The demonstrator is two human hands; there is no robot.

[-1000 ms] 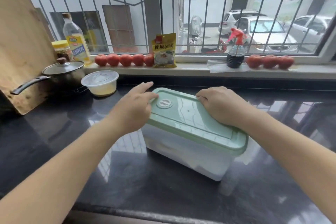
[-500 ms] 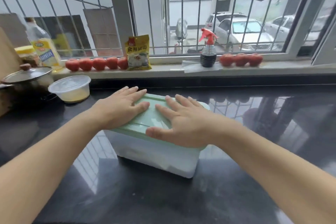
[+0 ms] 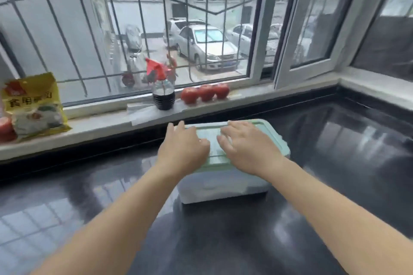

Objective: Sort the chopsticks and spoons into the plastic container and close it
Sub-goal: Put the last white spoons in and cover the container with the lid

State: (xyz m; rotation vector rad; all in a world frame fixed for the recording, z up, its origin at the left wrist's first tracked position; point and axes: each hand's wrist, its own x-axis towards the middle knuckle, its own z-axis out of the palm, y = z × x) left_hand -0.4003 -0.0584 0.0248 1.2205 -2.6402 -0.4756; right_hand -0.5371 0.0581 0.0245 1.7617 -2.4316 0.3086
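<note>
The white plastic container (image 3: 223,187) stands on the black countertop (image 3: 223,241) with its pale green lid (image 3: 274,138) on top. My left hand (image 3: 184,149) lies flat on the lid's left half, fingers straight and pointing toward the window. My right hand (image 3: 250,149) lies flat on the right half, fingers spread. Both palms press on the lid. No chopsticks or spoons show; the container's inside is hidden by its frosted wall and the lid.
On the windowsill behind stand a spray bottle (image 3: 163,94) with a red nozzle, three tomatoes (image 3: 205,92) and a yellow food packet (image 3: 33,105) at the far left. The countertop turns a corner at the right under an open window sash (image 3: 308,29).
The container has moved right along the countertop, away from the pot and bowl, which have left the view. My hands went from gripping the lid's edges to lying flat on top.
</note>
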